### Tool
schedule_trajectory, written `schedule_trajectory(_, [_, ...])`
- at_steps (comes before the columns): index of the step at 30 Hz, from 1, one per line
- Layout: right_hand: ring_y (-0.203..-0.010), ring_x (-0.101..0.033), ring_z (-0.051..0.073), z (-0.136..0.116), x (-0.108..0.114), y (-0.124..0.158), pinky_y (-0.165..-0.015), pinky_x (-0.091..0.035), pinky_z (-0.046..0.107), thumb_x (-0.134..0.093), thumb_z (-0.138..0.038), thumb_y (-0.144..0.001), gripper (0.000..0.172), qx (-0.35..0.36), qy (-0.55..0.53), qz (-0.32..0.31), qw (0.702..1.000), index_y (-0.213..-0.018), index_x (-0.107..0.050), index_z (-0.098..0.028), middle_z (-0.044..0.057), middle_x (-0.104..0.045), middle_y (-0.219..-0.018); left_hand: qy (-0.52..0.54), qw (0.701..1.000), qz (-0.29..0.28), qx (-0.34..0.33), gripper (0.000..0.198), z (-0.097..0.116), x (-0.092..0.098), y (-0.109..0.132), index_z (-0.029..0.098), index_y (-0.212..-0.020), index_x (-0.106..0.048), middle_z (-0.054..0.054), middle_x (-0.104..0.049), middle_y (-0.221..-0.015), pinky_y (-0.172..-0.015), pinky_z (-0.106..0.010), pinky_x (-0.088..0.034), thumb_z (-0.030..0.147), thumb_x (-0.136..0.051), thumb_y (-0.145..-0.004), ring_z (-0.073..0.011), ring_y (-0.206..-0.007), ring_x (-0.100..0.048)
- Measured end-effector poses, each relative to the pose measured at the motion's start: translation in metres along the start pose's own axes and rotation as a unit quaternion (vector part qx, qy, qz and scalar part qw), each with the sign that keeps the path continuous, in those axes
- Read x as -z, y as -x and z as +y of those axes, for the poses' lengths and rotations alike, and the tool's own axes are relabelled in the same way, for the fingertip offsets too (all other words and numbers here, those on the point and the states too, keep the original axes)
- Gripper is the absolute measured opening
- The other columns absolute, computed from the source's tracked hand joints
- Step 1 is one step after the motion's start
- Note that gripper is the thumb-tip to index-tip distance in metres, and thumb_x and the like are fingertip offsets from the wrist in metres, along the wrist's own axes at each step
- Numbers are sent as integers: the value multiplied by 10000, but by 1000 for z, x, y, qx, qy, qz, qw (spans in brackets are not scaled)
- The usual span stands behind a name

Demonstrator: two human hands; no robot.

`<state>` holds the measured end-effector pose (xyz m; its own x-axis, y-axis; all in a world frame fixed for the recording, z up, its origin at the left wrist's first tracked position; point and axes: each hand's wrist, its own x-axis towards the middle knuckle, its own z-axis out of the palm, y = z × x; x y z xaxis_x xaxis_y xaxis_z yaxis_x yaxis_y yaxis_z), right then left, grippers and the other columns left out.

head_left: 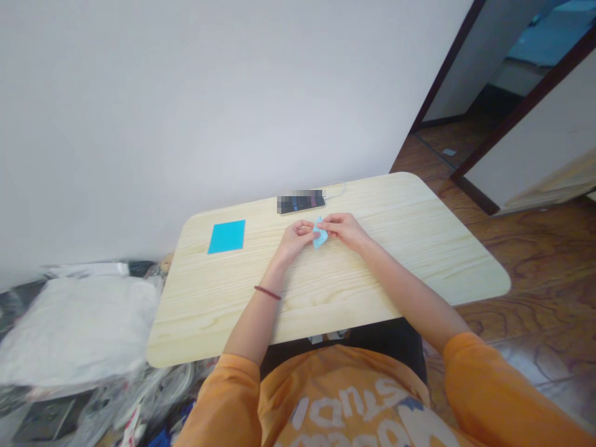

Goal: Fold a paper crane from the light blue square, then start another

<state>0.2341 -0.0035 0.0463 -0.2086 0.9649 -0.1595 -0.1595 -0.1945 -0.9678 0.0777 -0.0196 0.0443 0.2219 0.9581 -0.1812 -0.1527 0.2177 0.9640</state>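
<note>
Between my two hands is a small piece of folded light-blue paper, held just above the table near its middle. My left hand pinches the paper's left side between thumb and fingers; a dark red beaded bracelet circles that forearm. With its fingertips, my right hand grips the upper right side of the same paper. The fingers cover part of the folds. To the left on the table lies a flat stack of bright blue square paper.
Behind my hands, a phone with a white cable lies on the light wooden table. A white wall stands right behind the table. White bags are piled at the left, and a doorway opens at the right.
</note>
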Motion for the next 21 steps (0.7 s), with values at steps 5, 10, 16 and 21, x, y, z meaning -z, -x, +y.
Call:
schedule_trajectory(5, [-463, -412, 52, -2, -2, 1, -449, -276, 217, -823, -375, -454, 310, -5, 0, 1, 1000, -585, -655, -150, -38, -534, -480, -1, 1000, 2, 3, 383, -2, -1, 0, 145, -746, -592, -22, -686, -678, -656, -253, -449, 303, -833, -495, -115, -602, -621])
schedule_trajectory(10, [-485, -434, 60, -4, -1, 2, -464, -287, 226, -830, -389, -437, 340, -21, -15, 3, 1000, -598, -661, -142, -23, -555, -509, -8, 1000, 2, 6, 389, -2, 0, 0, 141, -713, -595, -23, -689, -673, -647, -256, -457, 297, -847, -462, -115, -589, -620])
schedule_trajectory(16, [-484, -408, 53, -4, 3, 1, -470, -279, 225, -823, -400, -469, 347, -19, -27, -6, 999, -603, -657, -126, -30, -524, -496, -20, 1000, -6, 21, 429, 3, -2, 3, 144, -708, -592, -4, -682, -646, -618, -245, -455, 286, -862, -406, -107, -563, -610])
schedule_trajectory(21, [-473, -406, 57, -1, 6, -2, -463, -270, 227, -797, -447, -517, 364, 4, 6, 7, 1000, -555, -618, -132, -30, -501, -481, -28, 999, -6, 32, 445, 3, -1, 2, 148, -722, -589, -6, -680, -626, -600, -242, -444, 276, -864, -396, -117, -555, -614])
